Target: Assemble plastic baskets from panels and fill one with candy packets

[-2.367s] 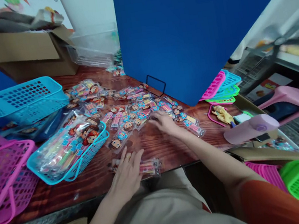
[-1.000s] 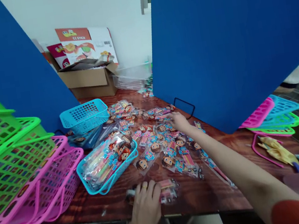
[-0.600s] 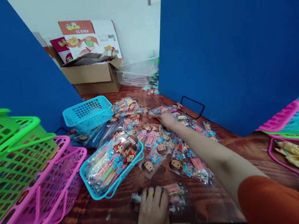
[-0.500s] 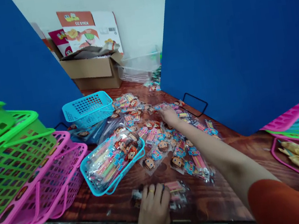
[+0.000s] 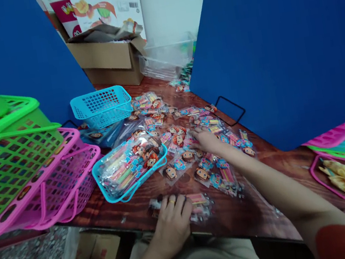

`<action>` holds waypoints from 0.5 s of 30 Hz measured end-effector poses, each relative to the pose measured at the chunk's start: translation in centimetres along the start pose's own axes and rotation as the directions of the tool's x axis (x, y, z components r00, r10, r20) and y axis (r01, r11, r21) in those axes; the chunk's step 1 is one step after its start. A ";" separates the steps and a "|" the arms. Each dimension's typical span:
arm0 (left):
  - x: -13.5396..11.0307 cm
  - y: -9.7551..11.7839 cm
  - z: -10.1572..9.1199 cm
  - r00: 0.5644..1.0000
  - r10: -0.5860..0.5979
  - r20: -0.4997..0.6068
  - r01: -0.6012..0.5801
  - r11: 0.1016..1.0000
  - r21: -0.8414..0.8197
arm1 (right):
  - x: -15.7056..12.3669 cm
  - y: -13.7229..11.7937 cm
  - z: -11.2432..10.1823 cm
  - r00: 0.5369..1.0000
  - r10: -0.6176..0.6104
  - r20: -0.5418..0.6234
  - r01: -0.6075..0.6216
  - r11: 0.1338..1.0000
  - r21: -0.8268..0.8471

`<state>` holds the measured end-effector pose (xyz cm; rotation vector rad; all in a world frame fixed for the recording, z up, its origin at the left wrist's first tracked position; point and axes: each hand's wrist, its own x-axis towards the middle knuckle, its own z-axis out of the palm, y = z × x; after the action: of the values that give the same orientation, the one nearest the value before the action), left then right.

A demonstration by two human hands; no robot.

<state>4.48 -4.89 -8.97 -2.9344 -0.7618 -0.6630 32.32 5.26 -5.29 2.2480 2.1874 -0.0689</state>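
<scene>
My left hand (image 5: 174, 218), with a ring on one finger, curls over a small stack of clear packets of coloured sticks (image 5: 200, 205) near the table's front edge. My right hand (image 5: 207, 140) reaches forward over loose packets (image 5: 205, 174) printed with cartoon faces. Its fingers and thumb are apart, with nothing visible between them. To the left of these packets stands a blue basket (image 5: 133, 193) filled with similar packets. Farther back, another blue basket (image 5: 101, 110) sits beside clear plastic bags (image 5: 124, 130).
Green baskets (image 5: 15, 144) and pink baskets (image 5: 69, 175) are stacked at left. Blue panels (image 5: 278, 53) stand on both sides. At the back are an open cardboard box (image 5: 107, 61) and a clear plastic bin (image 5: 166, 59). Yellow cloth-like material (image 5: 343, 177) lies at right.
My right hand has drawn back slightly from the farther packets towards the nearer ones, its fingers now apart. My left hand stays on its stack. The camera view has tilted down.
</scene>
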 end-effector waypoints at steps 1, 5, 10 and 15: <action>0.1 0.0 -0.1 1.000 0.002 0.019 -0.002 1.000 -0.001 | -0.1 0.4 0.2 1.000 -0.017 0.005 0.016 1.000 0.025; 0.3 0.0 -0.4 0.995 0.002 0.100 -0.002 1.000 -0.002 | -0.6 1.2 0.7 1.000 -0.016 0.008 0.015 0.993 0.114; 0.3 0.0 -0.4 0.991 0.008 0.133 -0.009 1.000 0.002 | -3.0 3.0 -0.6 0.987 0.073 -0.141 -0.026 0.949 0.313; 0.3 0.0 -0.4 0.992 0.009 0.128 -0.009 1.000 0.003 | -6.7 4.0 -2.0 0.930 -0.365 -0.047 0.335 0.788 0.516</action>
<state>4.59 -4.83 -8.44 -2.9993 -0.7579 -0.4758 36.20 -1.46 -3.14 1.9440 2.7865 -0.8069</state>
